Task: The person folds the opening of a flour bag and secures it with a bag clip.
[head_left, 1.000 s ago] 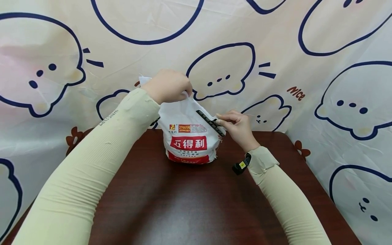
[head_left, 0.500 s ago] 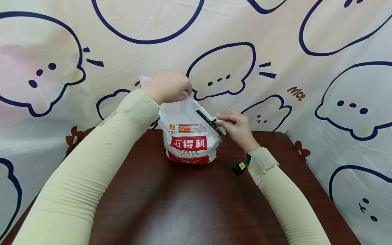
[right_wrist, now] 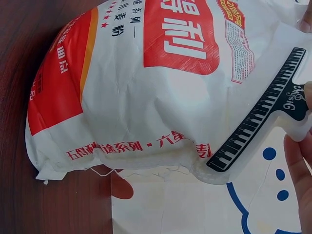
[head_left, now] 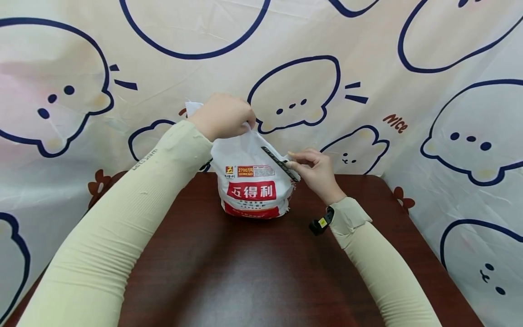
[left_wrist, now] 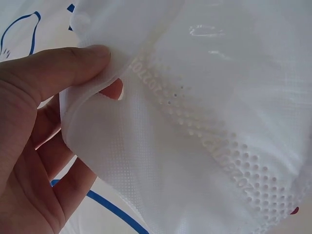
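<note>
A white flour bag [head_left: 251,156] with red and yellow print stands toward the back of the table. My left hand [head_left: 226,116] holds up its gathered top. In the left wrist view, the thumb of my left hand [left_wrist: 44,78] pinches the white film of the bag [left_wrist: 161,136] near a small hole, through which a fingertip shows. A black clip with piano-key print [right_wrist: 261,109] lies slantwise across the bag's upper right side. The thumb and finger of my right hand [head_left: 314,172] pinch the clip's handle. The clip's back side is hidden.
The dark brown table [head_left: 245,272] stretches in front of the bag. Behind and beside it hangs a pale cloth [head_left: 196,27] with blue cartoon outlines, close to the table's back edge. A black wrist camera [head_left: 320,222] sits on my right wrist.
</note>
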Motion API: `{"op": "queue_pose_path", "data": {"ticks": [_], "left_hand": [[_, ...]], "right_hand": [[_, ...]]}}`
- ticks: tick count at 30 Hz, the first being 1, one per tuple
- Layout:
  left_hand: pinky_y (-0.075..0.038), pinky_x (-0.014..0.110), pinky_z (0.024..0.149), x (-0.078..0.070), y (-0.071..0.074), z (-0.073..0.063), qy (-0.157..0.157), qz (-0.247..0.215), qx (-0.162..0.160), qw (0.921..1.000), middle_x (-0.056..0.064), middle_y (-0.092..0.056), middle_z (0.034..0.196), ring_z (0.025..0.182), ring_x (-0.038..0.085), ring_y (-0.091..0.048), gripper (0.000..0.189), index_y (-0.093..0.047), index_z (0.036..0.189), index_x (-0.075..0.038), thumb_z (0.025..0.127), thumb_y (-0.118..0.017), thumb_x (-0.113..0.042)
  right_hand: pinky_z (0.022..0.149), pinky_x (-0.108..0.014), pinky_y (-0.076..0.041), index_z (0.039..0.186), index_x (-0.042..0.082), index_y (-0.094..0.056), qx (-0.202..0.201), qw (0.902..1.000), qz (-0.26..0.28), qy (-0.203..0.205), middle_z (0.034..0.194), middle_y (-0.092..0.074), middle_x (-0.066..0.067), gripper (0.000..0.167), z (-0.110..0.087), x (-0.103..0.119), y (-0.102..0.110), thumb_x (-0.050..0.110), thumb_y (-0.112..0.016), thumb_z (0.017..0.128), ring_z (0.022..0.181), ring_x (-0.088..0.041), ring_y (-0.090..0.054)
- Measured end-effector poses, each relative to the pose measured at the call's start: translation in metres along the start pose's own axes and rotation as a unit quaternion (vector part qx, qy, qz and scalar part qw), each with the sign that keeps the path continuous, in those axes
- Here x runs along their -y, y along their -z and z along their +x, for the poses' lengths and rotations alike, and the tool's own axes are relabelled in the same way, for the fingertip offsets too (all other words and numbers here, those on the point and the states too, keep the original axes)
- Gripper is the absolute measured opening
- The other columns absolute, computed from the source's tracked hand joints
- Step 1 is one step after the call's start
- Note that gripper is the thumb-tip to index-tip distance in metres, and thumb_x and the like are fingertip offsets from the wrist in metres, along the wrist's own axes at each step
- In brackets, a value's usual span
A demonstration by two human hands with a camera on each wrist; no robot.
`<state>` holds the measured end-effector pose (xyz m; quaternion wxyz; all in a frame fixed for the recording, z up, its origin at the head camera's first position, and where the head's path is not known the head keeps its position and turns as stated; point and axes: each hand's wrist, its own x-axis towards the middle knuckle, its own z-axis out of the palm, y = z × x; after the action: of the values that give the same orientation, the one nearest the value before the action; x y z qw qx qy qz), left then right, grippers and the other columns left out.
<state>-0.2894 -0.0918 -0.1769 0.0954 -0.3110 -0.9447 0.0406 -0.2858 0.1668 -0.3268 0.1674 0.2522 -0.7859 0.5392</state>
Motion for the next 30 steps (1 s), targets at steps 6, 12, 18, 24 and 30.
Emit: {"op": "queue_pose_path", "data": {"ticks": [6, 12, 18, 24, 30], "left_hand": [[-0.053, 0.047, 0.098, 0.000, -0.001, -0.001, 0.003, -0.004, -0.002, 1.0000, 0.014, -0.072, 0.118, 0.108, 0.032, -0.067, 0.020, -0.077, 0.113, -0.006, 0.096, -0.068, -0.012], [-0.052, 0.047, 0.099, 0.001, -0.003, -0.003, 0.005, -0.005, -0.009, 0.9999, 0.015, -0.072, 0.119, 0.109, 0.032, -0.067, 0.021, -0.077, 0.115, -0.006, 0.095, -0.070, -0.012], [-0.054, 0.046, 0.096, 0.001, -0.008, -0.003, 0.002, -0.001, -0.024, 0.9997, 0.014, -0.073, 0.116, 0.105, 0.031, -0.068, 0.022, -0.077, 0.115, -0.007, 0.096, -0.070, -0.013], [-0.055, 0.046, 0.093, 0.000, -0.010, -0.002, 0.006, 0.003, -0.023, 0.9997, 0.013, -0.073, 0.114, 0.102, 0.030, -0.067, 0.021, -0.076, 0.115, -0.008, 0.097, -0.068, -0.013], [-0.056, 0.046, 0.090, -0.001, -0.010, -0.002, 0.006, 0.002, -0.026, 0.9996, 0.012, -0.073, 0.114, 0.099, 0.029, -0.068, 0.020, -0.076, 0.114, -0.009, 0.097, -0.067, -0.013]], "right_hand": [[0.088, -0.033, -0.057, 0.114, -0.009, -0.072, -0.001, 0.9998, -0.014, -0.015, 0.103, -0.067, -0.022, 0.027, 0.000, 0.006, -0.003, -0.004, -0.075, 0.088, 0.093, -0.014, -0.061], [0.088, -0.023, -0.055, 0.117, -0.006, -0.072, 0.000, 0.9995, 0.001, -0.031, 0.108, -0.065, -0.021, 0.029, -0.001, 0.003, -0.004, -0.001, -0.075, 0.089, 0.096, -0.015, -0.062], [0.086, -0.021, -0.056, 0.117, 0.000, -0.074, -0.004, 0.9996, 0.019, -0.021, 0.107, -0.066, -0.016, 0.028, -0.001, -0.004, -0.004, 0.006, -0.077, 0.089, 0.096, -0.020, -0.064], [0.085, -0.021, -0.056, 0.116, 0.001, -0.075, -0.007, 0.9995, 0.028, -0.011, 0.106, -0.066, -0.016, 0.027, -0.003, -0.005, -0.003, 0.007, -0.077, 0.090, 0.092, -0.020, -0.063], [0.084, -0.020, -0.055, 0.117, 0.001, -0.075, -0.010, 0.9995, 0.029, -0.010, 0.105, -0.065, -0.015, 0.027, -0.004, -0.006, -0.002, 0.008, -0.076, 0.091, 0.090, -0.020, -0.061]]}}
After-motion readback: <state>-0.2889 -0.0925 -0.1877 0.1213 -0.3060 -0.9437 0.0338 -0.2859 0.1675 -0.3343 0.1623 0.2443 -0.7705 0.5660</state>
